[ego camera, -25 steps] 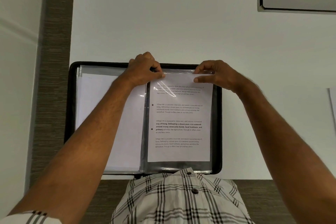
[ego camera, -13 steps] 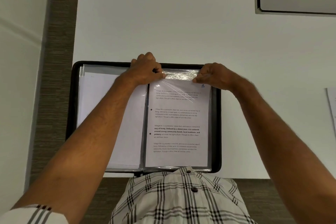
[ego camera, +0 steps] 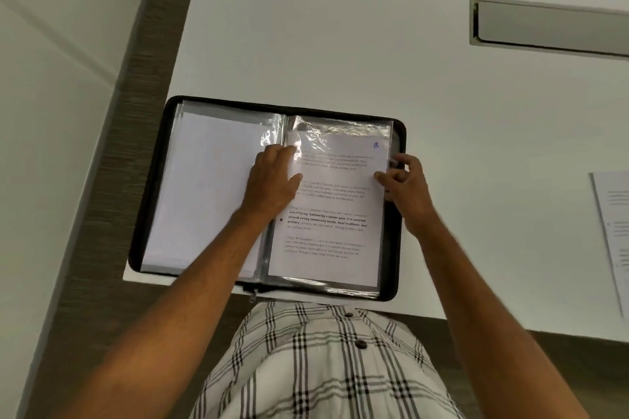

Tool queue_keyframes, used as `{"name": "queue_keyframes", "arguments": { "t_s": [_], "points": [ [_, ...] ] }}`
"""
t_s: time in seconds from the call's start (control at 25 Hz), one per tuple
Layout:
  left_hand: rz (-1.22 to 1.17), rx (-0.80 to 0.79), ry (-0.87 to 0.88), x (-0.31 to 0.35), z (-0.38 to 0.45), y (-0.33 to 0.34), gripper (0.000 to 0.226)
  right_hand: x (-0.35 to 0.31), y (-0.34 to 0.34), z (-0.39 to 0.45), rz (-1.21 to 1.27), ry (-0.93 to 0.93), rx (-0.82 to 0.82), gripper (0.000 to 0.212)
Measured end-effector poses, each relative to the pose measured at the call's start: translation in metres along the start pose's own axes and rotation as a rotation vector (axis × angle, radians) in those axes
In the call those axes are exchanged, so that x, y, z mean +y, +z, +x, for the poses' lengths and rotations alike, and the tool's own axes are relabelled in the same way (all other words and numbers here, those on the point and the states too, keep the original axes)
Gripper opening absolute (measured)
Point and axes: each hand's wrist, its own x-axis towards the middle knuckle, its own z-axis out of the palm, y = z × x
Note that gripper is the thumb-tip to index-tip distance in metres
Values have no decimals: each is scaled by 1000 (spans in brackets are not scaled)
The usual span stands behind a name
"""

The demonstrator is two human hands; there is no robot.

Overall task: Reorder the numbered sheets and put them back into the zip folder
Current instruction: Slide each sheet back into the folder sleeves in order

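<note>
We saw the zip folder (ego camera: 149, 201) lying open at the near edge of the white desk (ego camera: 340, 44). In its right half a printed sheet (ego camera: 326, 211) marked 8 sat inside a clear sleeve (ego camera: 340, 127). The left hand (ego camera: 272, 180) pressed flat near the spine, fingers relaxed; the right hand (ego camera: 406, 187) pinched the sleeve's right edge.

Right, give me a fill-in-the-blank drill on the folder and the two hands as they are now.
1. The handwritten number on the printed sheet reads ____.
2. The left hand rests flat near the folder's ____.
3. The right hand pinches the plastic sleeve's ____ edge.
4. The black zip folder lies ____ on the white table.

Missing words: 8; spine; right; open
</note>
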Motion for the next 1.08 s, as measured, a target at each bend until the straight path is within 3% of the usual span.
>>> {"name": "queue_keyframes", "arguments": {
  "t_s": [0.16,0.44,0.72,0.8,0.92,1.08],
  "points": [
    [-45,-13,-113,13,-54,12,57,19,-11,-50,36,65,-110,22],
    [-162,-120,-238,14,-107,11,53,28,2,-101,262,255,-246,25],
    [-722,-252,-429,9,-139,-32,45,0,57,-133,484,187,-455,31],
    [-892,-285,-432,1,-142,-49,43,-6,84,-134,419,114,-565,50],
    [-999,-270,-443,-10,-141,-81,57,-10,129,-135,157,-24,-639,75],
    [-1145,-229,-491,-52,-138,-112,59,-14,179,-146,-130,-91,-658,62]
  ]
}}
